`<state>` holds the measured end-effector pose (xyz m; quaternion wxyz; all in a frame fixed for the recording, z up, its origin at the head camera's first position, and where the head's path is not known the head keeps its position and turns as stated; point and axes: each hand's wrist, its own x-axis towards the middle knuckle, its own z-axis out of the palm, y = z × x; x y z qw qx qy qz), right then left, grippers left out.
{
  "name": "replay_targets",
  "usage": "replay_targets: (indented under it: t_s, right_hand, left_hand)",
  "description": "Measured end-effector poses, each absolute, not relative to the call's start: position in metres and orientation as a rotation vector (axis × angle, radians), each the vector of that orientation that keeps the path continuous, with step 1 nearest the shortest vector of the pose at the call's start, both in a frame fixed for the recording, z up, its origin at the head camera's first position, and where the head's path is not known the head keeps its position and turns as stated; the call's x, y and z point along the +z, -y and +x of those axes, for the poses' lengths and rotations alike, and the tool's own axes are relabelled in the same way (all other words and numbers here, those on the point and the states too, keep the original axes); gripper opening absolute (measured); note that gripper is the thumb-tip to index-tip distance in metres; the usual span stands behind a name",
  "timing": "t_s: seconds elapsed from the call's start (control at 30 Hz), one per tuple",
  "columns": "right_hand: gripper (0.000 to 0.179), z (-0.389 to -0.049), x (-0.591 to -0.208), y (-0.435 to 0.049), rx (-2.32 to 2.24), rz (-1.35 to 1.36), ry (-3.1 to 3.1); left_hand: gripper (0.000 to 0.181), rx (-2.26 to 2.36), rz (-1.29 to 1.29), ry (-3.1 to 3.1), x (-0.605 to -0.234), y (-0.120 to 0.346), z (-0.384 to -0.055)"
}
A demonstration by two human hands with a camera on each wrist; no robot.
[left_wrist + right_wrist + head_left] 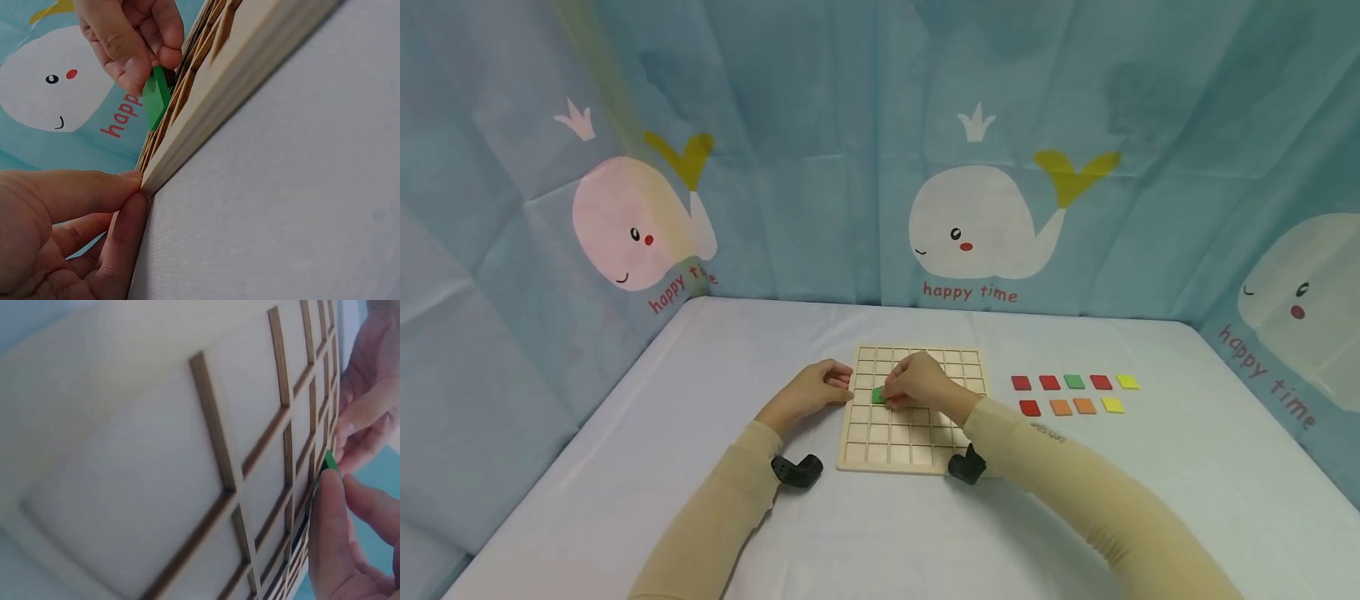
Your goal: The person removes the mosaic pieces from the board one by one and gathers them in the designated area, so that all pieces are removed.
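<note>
A pale wooden grid board (pixel 880 454) lies flat on the white table, its squares marked off by grooved lines. At the board's left edge, my left hand (pixel 814 388) pinches the rim between thumb and finger, seen close up in the left wrist view. Over the left part of the grid, my right hand (pixel 921 379) pinches a green square tile (pixel 156 100) by one side. That tile stands tilted, its lower edge at the board's surface. From the right wrist view, only a small green corner shows past the right fingers (pixel 331 531).
Right of the board, loose square tiles lie in two rows: several red ones (pixel 1021 382), a green one (pixel 1074 382), two orange (pixel 1061 407) and two yellow (pixel 1127 382). A blue whale-print curtain (pixel 820 208) hangs behind and beside the white table (pixel 880 542).
</note>
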<state>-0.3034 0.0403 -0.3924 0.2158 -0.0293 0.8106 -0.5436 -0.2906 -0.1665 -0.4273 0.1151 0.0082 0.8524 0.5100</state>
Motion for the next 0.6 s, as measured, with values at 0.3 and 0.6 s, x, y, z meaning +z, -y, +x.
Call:
replay_targets:
  t_s: [0.3, 0.6]
  right_hand:
    - [0.007, -0.3013, -0.3962, -0.0375, -1.514, -0.06, -2.255]
    - [0.009, -0.2982, -0.39, -0.0388, -1.537, -0.042, -2.208]
  left_hand:
    - [0.044, 1.501, 0.055, -2.485, -0.4285, 0.1669, -0.2906]
    - [0.045, 1.518, 0.063, -2.489, -0.4292, 0.1681, -0.2914]
